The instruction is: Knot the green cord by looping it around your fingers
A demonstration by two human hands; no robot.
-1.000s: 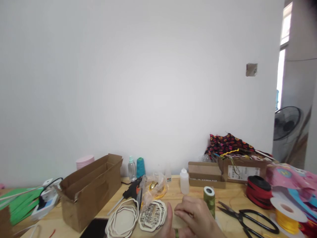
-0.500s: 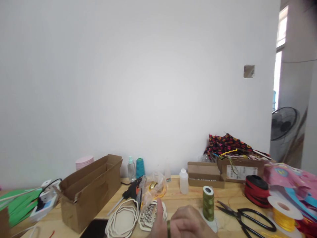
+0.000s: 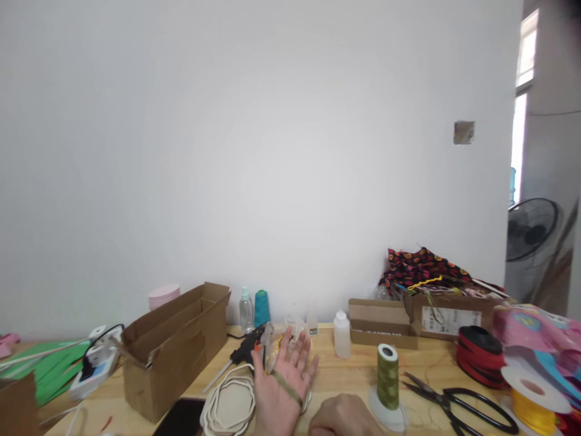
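Observation:
My left hand [image 3: 284,387] is held palm up with its fingers spread. A band of olive-green thread [image 3: 287,387] runs across its palm, below the fingers. Close by on the right, low in the view, is my right hand [image 3: 342,418], curled closed with its knuckles up; what its fingers hold, if anything, is hidden. An olive-green thread spool [image 3: 387,378] stands upright just beyond the right hand. Left of my left hand lie pale shaped frames [image 3: 229,402]. Behind its fingers is a clear plastic bag [image 3: 272,339], partly covered.
Black-handled scissors [image 3: 447,399] lie at the right, near a red ribbon roll [image 3: 480,357] and a yellow cord spool [image 3: 533,415]. A white squeeze bottle [image 3: 342,335] and a small cardboard box [image 3: 384,339] stand behind. A long cardboard box [image 3: 175,363] and a glue gun [image 3: 245,350] are left.
My left hand has turned palm toward me, spread its fingers and risen. My right hand has drawn apart from it, lower. The view has shifted slightly left.

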